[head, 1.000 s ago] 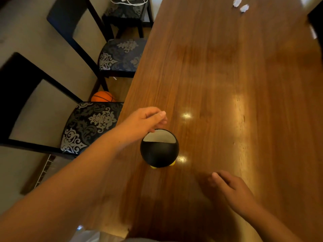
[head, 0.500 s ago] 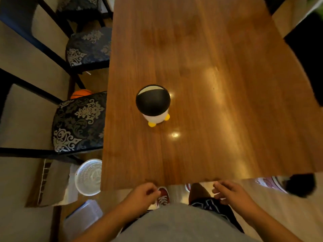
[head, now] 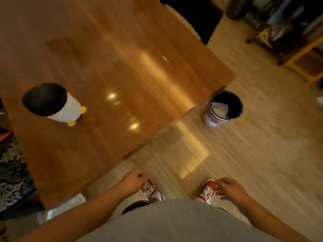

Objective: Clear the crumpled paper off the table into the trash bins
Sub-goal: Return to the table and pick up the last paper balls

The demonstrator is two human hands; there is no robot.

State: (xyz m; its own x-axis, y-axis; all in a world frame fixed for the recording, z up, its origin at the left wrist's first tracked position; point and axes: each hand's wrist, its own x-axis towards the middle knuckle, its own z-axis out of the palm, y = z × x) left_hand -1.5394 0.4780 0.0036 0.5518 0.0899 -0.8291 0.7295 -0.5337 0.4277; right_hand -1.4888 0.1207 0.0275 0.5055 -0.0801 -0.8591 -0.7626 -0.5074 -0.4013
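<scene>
A small penguin-shaped trash bin (head: 52,105) with a black lid and yellow feet stands on the wooden table (head: 108,55) at the left. A pink trash bin (head: 222,109) with a black liner stands on the floor beside the table's right corner, with white paper inside. My left hand (head: 132,180) hangs low off the table's near edge, fingers curled in, nothing visible in it. My right hand (head: 229,189) hangs low over the floor, fingers loosely apart and empty. A small pale mark (head: 165,58) on the table is too blurred to tell paper from glare.
A chair with a patterned cushion (head: 10,163) sits at the table's left side. A dark chair (head: 197,16) stands at the far end. A wooden rack with clothes (head: 297,32) is at the right. A clear plastic box (head: 61,205) lies on the floor lower left.
My left hand left the penguin bin and both hands dropped off the table to my sides. The view swung right and down, bringing the pink floor bin into sight.
</scene>
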